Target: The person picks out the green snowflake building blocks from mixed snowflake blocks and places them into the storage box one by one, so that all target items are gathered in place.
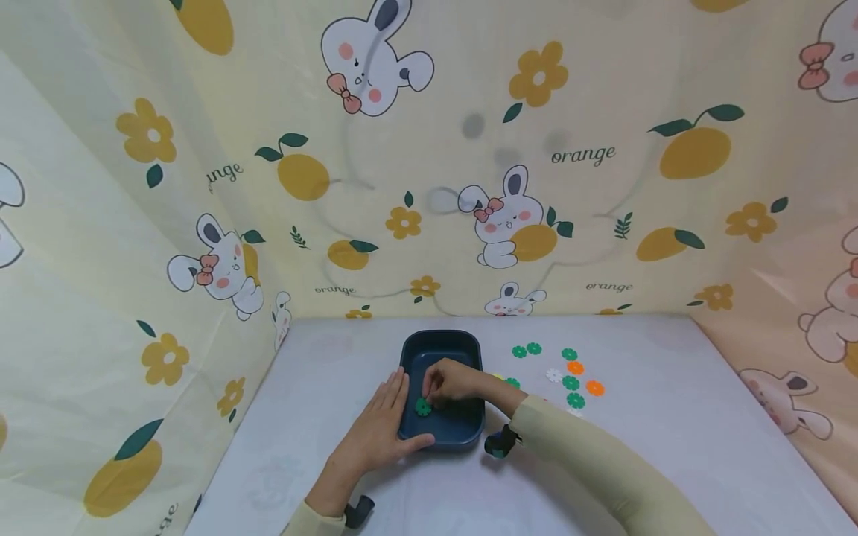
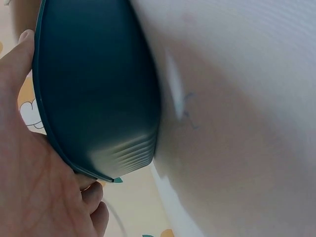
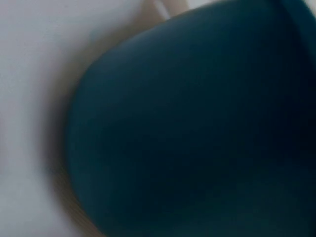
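Tray (image 1: 453,429) on table (image 1: 670,439), flower pieces (image 1: 570,383) right of tray

A cream backdrop (image 1: 429,149) printed with white rabbits (image 1: 497,237), yellow flowers (image 1: 526,85), oranges (image 1: 696,154) and the word "orange" surrounds the pale table (image 1: 643,447) behind and on both sides.

Right grip (image 1: 450,382) hides part of dark blue container (image 1: 456,433); fingertips meet edge of green flower piece (image 1: 422,407), whether pinched too small to tell. Right wrist and sleeve (image 1: 590,454) partly cover yellow piece (image 1: 497,377) and white piece (image 1: 575,412); sleeve runs off bottom of head view. Left grip (image 1: 378,432) covers stretch of container's left rim; left wrist view crops grip at left and bottom, container at top. Bluish mark (image 2: 188,111) on surface (image 2: 242,98) too blurred to read. Right wrist view blurred, container cropped.
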### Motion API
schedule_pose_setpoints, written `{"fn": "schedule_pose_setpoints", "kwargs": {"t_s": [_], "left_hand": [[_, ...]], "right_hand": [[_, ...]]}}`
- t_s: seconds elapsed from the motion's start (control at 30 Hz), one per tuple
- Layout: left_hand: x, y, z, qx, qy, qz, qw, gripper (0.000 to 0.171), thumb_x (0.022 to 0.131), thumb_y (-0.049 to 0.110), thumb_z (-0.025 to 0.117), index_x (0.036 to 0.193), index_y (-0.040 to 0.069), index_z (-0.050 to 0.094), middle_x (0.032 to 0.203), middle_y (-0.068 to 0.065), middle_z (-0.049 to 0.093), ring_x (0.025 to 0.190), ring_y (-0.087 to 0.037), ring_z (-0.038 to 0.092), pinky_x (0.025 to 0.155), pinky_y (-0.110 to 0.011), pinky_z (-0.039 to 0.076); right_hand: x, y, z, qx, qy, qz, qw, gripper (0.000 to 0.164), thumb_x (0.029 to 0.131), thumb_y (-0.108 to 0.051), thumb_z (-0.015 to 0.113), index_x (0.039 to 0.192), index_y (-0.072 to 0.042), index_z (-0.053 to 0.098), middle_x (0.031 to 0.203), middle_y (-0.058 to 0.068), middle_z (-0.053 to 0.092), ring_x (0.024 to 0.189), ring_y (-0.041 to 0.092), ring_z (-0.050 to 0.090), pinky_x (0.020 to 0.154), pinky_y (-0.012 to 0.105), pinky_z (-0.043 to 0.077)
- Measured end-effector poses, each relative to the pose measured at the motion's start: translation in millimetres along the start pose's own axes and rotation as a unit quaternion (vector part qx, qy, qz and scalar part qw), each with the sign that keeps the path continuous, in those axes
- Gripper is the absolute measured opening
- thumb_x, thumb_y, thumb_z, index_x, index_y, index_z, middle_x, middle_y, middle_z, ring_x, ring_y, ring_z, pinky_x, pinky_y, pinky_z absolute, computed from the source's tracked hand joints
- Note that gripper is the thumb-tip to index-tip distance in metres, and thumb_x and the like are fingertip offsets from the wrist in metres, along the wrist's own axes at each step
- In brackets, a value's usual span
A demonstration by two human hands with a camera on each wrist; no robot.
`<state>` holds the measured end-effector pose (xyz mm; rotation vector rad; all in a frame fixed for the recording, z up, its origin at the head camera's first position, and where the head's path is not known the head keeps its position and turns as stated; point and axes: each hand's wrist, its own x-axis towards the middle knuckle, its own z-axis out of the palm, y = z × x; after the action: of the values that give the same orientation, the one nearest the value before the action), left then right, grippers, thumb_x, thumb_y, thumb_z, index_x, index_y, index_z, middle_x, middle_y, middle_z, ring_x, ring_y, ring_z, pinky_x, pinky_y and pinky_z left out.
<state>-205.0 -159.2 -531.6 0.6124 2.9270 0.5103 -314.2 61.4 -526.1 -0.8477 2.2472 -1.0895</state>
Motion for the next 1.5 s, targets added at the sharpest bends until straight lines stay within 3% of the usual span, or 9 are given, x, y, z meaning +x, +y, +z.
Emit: {"fn": "schedule_pose_setpoints", "kwargs": {"t_s": [0.4, 0.6, 0.7, 0.8, 0.97, 1.2, 1.33, 1.5], "left_hand": [[0.3, 0.2, -1.9, 0.005, -0.003, 0.004, 1.0000, 0.118, 0.096, 0.078, 0.060, 0.173, 0.005, 0.009, 0.181, -0.010, 0.000, 0.168, -0.027, 0.003, 0.135, -0.049, 0.012], [1.5, 0.3, -0.8, -0.001, -0.003, 0.004, 1.0000, 0.118, 0.095, 0.078, 0.061, 0.173, 0.005, 0.011, 0.181, -0.009, 0.001, 0.167, -0.027, 0.005, 0.135, -0.049, 0.014], [1.4, 0.4, -0.2, 0.000, 0.000, 0.002, 1.0000, 0.119, 0.094, 0.079, 0.061, 0.173, 0.005, 0.011, 0.181, -0.009, 0.001, 0.167, -0.027, 0.005, 0.135, -0.050, 0.015], [0.4, 0.9, -0.7, -0.001, 0.001, 0.001, 1.0000, 0.119, 0.094, 0.078, 0.062, 0.172, 0.005, 0.011, 0.181, -0.009, 0.001, 0.167, -0.027, 0.005, 0.135, -0.050, 0.014], [-1.0, 1.0, -0.1, 0.001, 0.002, 0.002, 1.0000, 0.120, 0.094, 0.078, 0.062, 0.172, 0.004, 0.010, 0.181, -0.009, 0.001, 0.167, -0.026, 0.005, 0.135, -0.048, 0.012], [-2.7, 1.8, 0.8, -0.003, 0.004, -0.001, 1.0000, 0.120, 0.093, 0.078, 0.063, 0.172, 0.005, 0.010, 0.181, -0.009, 0.001, 0.168, -0.027, 0.005, 0.135, -0.047, 0.012], [-3.8, 2.4, 0.1, -0.002, 0.006, -0.002, 1.0000, 0.120, 0.093, 0.078, 0.063, 0.172, 0.005, 0.010, 0.181, -0.008, 0.000, 0.168, -0.026, 0.004, 0.135, -0.047, 0.012], [-3.7, 2.0, -0.4, -0.003, 0.006, -0.001, 1.0000, 0.120, 0.093, 0.078, 0.064, 0.173, 0.006, 0.010, 0.181, -0.007, 0.000, 0.168, -0.025, 0.004, 0.135, -0.047, 0.012]], "right_hand": [[4.2, 0.3, 5.2, -0.013, 0.008, 0.015, 1.000, 0.008, 0.097, 0.003, 0.075, 0.098, -0.006, 0.074, 0.084, 0.001, 0.076, 0.077, 0.015, 0.074, 0.071, 0.027, 0.063], [-6.9, 0.3, -2.6, -0.033, 0.062, -0.027, 0.997, 0.004, 0.099, -0.008, 0.078, 0.102, -0.011, 0.076, 0.088, -0.004, 0.072, 0.077, 0.010, 0.068, 0.070, 0.024, 0.059], [-17.8, -1.8, -13.7, -0.042, 0.095, -0.064, 0.992, 0.004, 0.099, -0.011, 0.079, 0.102, -0.010, 0.076, 0.093, -0.005, 0.072, 0.080, 0.010, 0.067, 0.074, 0.025, 0.060], [-31.5, -1.7, -28.5, -0.045, 0.125, -0.074, 0.988, 0.004, 0.100, -0.014, 0.078, 0.103, -0.011, 0.076, 0.096, -0.005, 0.072, 0.084, 0.011, 0.067, 0.078, 0.025, 0.059], [-58.0, 10.5, -53.0, -0.042, 0.164, -0.050, 0.984, 0.004, 0.101, -0.014, 0.077, 0.104, -0.012, 0.076, 0.095, -0.002, 0.071, 0.085, 0.015, 0.065, 0.080, 0.027, 0.060], [-94.1, 48.1, -71.6, -0.068, 0.198, -0.016, 0.978, 0.005, 0.100, -0.015, 0.079, 0.103, -0.013, 0.075, 0.091, -0.003, 0.069, 0.083, 0.017, 0.062, 0.075, 0.025, 0.057], [-115.5, 66.3, -71.6, -0.080, 0.196, 0.026, 0.977, 0.007, 0.100, -0.015, 0.078, 0.105, -0.013, 0.075, 0.090, -0.003, 0.066, 0.084, 0.018, 0.060, 0.072, 0.024, 0.055], [-136.1, 84.4, -65.5, -0.075, 0.163, 0.083, 0.980, 0.014, 0.097, -0.020, 0.083, 0.106, -0.016, 0.073, 0.090, -0.002, 0.063, 0.086, 0.019, 0.057, 0.069, 0.024, 0.053]]}}
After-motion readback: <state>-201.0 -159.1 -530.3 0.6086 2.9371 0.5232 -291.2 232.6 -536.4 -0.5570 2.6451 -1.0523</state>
